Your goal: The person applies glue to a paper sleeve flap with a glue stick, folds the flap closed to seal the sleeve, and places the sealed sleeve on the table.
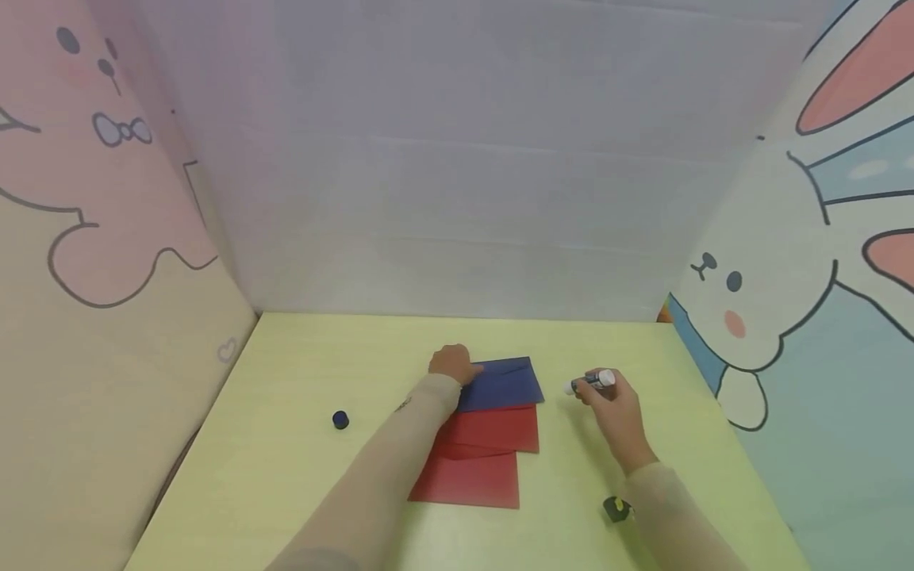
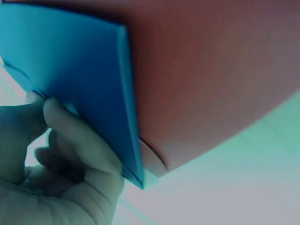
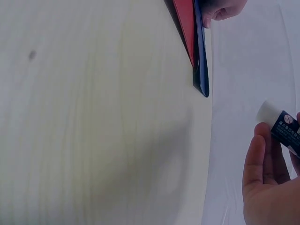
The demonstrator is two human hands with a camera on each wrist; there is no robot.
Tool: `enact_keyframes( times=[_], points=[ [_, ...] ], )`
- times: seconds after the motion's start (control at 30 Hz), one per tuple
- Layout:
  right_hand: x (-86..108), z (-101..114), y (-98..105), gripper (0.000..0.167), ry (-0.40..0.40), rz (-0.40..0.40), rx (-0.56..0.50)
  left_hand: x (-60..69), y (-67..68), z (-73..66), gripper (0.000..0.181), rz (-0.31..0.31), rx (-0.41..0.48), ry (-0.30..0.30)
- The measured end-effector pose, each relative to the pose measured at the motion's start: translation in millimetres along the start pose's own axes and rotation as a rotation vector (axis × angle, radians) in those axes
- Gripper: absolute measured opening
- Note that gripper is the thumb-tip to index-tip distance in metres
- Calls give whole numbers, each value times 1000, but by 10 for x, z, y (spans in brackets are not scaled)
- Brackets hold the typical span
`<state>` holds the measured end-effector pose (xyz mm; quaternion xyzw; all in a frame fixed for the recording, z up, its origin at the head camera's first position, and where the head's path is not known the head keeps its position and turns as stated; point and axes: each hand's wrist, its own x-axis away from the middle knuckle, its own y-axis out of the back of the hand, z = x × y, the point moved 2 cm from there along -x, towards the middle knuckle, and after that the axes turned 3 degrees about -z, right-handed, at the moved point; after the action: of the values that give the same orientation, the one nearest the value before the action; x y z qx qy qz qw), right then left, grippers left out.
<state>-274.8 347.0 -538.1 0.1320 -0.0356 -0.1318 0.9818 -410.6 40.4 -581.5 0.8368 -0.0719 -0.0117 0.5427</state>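
Blue envelope (image 1: pixel 500 386) is lying just right of the left hand (image 1: pixel 451 363), whose curled fingers and thumb are pinching its edge, probably to keep it from sliding. Two red envelopes (image 1: pixel 493 429) are lying on the person's side of those fingers, the blue one overlapping them. Across from it, apart, the right hand (image 1: pixel 616 412) is gripping a glue stick (image 3: pixel 286 127), its white tip apparently facing the envelope for easy reach. Well left of the left fingers, a dark cap (image 1: pixel 340 420) is resting.
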Motion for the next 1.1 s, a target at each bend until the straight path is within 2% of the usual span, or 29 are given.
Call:
enact_keyframes(
  times=[0.07,0.13,0.17,0.23,0.3,0.33,0.37,0.47,0.53,0.63,0.73,0.83,0.93,1.03,1.1],
  points=[
    [-8,-1,4,38,2,-1,12,-14,35,47,51,3,19,5],
    [-17,-10,19,38,-1,-1,30,-106,-46,156,43,0,15,6],
    [-20,-15,28,38,-6,-1,37,-112,-14,148,40,27,15,26],
    [-24,-29,50,38,-16,-5,55,-165,-86,211,35,20,0,22],
    [-25,-40,69,38,-24,-11,60,-194,-103,231,33,39,7,23],
    [-22,-37,71,38,-25,-14,60,-173,-91,218,32,28,0,19],
    [-18,-32,72,38,-25,-15,57,-155,-51,196,32,44,8,23],
    [-4,1,56,39,-10,-17,50,-168,-54,198,33,54,6,18],
    [1,25,42,40,0,-15,42,-221,-150,250,33,37,-12,9],
    [-4,57,27,43,14,-11,46,-259,-203,282,33,37,-11,13],
    [-23,93,14,44,20,-14,83,-227,-147,252,32,50,12,26],
    [-58,152,-20,43,26,-14,136,-177,-107,224,32,36,21,29],
    [-105,241,-105,42,28,10,98,-120,-26,174,33,32,31,29],
    [-137,349,-232,38,24,38,27,-123,-5,162,36,47,47,22],
    [-145,420,-337,32,22,51,-11,-167,-77,203,37,43,45,3]
  ],
)
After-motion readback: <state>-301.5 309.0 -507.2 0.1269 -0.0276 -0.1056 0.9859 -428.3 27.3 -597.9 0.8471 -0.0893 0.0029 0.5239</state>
